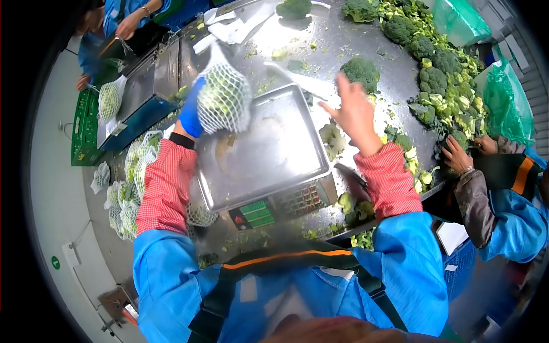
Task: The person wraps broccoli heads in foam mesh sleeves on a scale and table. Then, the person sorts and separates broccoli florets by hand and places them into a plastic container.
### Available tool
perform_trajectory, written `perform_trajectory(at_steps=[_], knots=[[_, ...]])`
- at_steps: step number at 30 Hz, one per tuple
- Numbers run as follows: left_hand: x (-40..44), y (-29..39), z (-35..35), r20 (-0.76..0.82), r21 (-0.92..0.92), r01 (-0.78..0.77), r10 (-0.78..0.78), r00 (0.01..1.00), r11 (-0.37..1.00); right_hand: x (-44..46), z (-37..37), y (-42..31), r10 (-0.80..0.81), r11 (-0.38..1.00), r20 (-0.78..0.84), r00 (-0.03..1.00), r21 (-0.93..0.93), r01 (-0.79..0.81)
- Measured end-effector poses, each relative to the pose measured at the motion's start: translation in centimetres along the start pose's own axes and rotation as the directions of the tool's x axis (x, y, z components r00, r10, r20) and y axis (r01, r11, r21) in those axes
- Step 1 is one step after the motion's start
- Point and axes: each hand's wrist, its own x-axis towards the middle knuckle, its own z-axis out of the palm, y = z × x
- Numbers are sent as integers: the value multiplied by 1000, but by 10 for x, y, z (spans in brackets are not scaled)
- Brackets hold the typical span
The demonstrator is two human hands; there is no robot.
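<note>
My left hand (192, 112), in a blue glove, is closed on a broccoli head in a white foam net (222, 97), held over the left back corner of a scale's metal tray (266, 154). The net's gathered end points up and away. My right hand (355, 114) is bare, its fingers apart and slightly blurred. It reaches past the tray's right side, close to a loose broccoli head (360, 73); whether a fingertip touches it I cannot tell. Just left of these fingers lies a flat white foam net (303, 81). Below the tray shows the scale's keypad (300, 198).
More flat foam nets (237, 27) lie at the back. Loose broccoli (433, 80) lines the right side, where a co-worker's hands (457, 154) touch a head. Several netted heads (128, 197) sit at left. Another person (134, 23) works beyond, near a green crate (86, 128).
</note>
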Motion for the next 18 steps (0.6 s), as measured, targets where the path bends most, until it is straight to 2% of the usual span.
perform_trajectory(at_steps=[1,3,5,6,7,8,9,10,11,12,14,15,16,17,18], knots=[[-3,11,7,-28,42,61,-60,998,997,5,-6,12,25,977,-105,994,-210,-47],[39,5,-13,-215,326,27,46,976,945,29,-4,69,-99,882,-199,975,-471,-7],[62,14,-58,-339,636,87,176,924,766,37,18,88,-99,818,-176,979,-575,-20],[102,16,-96,-337,765,144,201,920,627,56,17,98,-126,781,-198,972,-624,-26],[93,19,-60,-346,787,239,85,935,569,67,23,109,-144,746,-202,969,-665,-28],[118,16,-80,-388,913,320,299,872,254,79,36,126,-154,774,-240,959,-632,-34],[139,11,-102,-344,895,438,501,794,-80,79,34,129,-109,843,-219,970,-538,-27],[114,5,-47,-5,843,339,625,781,-417,78,26,128,-66,901,-189,980,-434,-23],[93,8,13,204,867,138,595,777,-478,78,21,126,-24,947,-159,987,-320,-28],[105,0,26,416,880,-172,545,728,-442,77,20,126,9,953,-190,982,-295,-65],[141,-41,60,520,854,-471,372,769,-219,71,27,129,94,986,-248,964,-110,-125],[145,-57,84,661,748,-607,214,719,-270,70,26,131,138,989,-277,951,-20,-149],[150,-71,107,774,617,-731,54,631,-292,68,29,136,123,990,-358,925,107,-90],[157,-85,120,736,621,-708,-62,674,-336,64,20,132,276,909,-191,942,371,-191],[173,-100,120,667,665,-659,-117,736,-352,56,5,122,379,745,15,925,588,-315]])
